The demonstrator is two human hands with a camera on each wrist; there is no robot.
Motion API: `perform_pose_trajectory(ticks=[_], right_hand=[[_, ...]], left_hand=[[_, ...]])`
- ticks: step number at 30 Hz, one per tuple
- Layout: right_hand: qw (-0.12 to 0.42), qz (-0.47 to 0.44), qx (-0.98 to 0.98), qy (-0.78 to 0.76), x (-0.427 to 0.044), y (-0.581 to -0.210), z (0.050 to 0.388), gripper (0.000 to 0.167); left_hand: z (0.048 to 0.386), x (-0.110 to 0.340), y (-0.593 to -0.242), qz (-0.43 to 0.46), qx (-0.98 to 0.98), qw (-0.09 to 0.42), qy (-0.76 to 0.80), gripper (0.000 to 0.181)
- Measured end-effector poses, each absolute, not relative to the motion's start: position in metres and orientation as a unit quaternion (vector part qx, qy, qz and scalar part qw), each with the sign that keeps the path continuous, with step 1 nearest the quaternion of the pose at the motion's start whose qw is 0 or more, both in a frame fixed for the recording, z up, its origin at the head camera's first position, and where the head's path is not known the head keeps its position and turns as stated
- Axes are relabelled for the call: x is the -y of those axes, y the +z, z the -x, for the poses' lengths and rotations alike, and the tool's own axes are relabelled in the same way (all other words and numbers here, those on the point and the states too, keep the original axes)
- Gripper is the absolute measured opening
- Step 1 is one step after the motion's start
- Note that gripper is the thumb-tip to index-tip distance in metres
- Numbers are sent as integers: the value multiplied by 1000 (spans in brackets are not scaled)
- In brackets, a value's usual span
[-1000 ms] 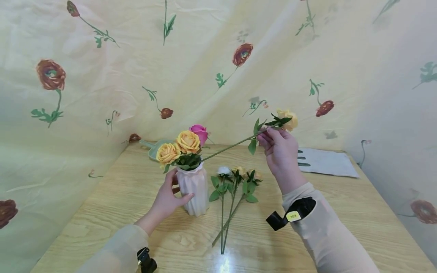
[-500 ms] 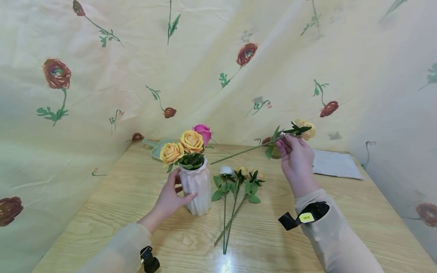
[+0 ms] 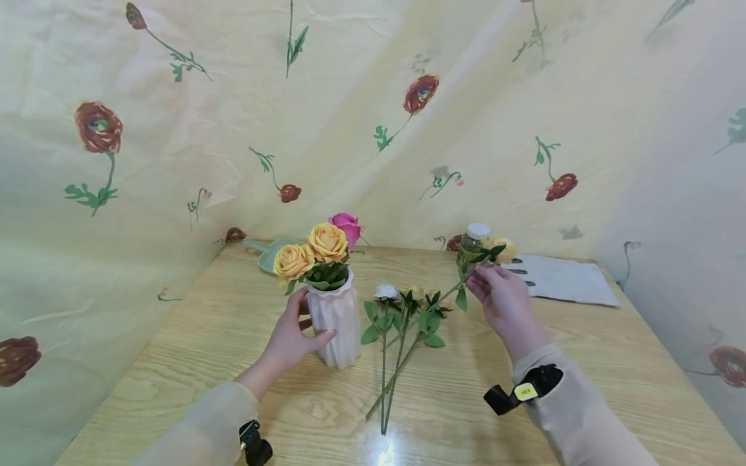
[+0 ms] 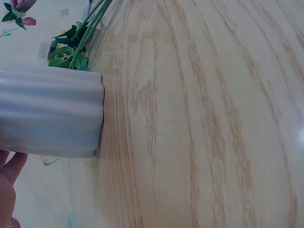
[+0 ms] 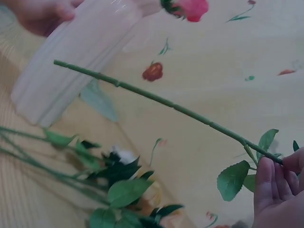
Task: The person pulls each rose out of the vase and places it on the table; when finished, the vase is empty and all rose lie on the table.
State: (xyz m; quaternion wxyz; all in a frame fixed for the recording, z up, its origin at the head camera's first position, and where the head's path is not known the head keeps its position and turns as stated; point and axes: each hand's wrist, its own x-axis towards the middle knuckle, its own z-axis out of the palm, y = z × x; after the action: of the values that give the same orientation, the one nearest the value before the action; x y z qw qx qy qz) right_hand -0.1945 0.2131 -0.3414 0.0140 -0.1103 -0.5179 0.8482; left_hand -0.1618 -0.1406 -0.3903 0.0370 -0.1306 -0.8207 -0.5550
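Pinching a yellow rose [image 3: 501, 250] by its stem [image 5: 172, 104], right hand [image 3: 502, 301]; curled round a pale vase [image 3: 335, 329], left hand [image 3: 293, 334]

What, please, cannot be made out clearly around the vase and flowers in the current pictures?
- Stem ends inside the vase, head view: hidden by its wall.
- Left hand, head view: some fingertips are behind the vase.
- Held rose, right wrist view: bloom cut off by the right edge.
- Vase mouth, left wrist view: cut off by the left edge.
- Jar, head view: partly behind the held rose; contents too small.
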Motion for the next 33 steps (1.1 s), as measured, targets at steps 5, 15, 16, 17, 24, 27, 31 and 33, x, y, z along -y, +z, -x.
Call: perform_pose_trajectory(ticks=[5, 15, 16, 17, 24, 27, 31, 33], right_hand=[[-18, 96, 557, 825, -218, -363, 192, 8], [-72, 71, 605, 790, -225, -394, 190, 15], [-75, 71, 608, 787, -226, -396, 189, 16], [-77, 71, 611, 785, -226, -398, 189, 16], [-72, 67, 623, 776, -229, -411, 185, 10], [-68, 71, 629, 771, -229, -417, 184, 11], [-72, 82, 640, 761, -229, -424, 185, 18], [-78, 87, 648, 753, -229, -428, 187, 21]], left_hand=[[165, 142, -398, 134, 818, 45, -557, 86], [173, 147, -412, 150, 820, 62, -549, 89], [173, 147, -412, 148, 820, 61, -550, 89], [173, 147, -411, 147, 820, 60, -549, 89], [173, 146, -411, 145, 819, 56, -552, 89], [172, 145, -409, 139, 820, 50, -553, 90], [167, 142, -398, 130, 823, 42, -551, 89], [162, 140, -390, 129, 825, 41, -549, 88]])
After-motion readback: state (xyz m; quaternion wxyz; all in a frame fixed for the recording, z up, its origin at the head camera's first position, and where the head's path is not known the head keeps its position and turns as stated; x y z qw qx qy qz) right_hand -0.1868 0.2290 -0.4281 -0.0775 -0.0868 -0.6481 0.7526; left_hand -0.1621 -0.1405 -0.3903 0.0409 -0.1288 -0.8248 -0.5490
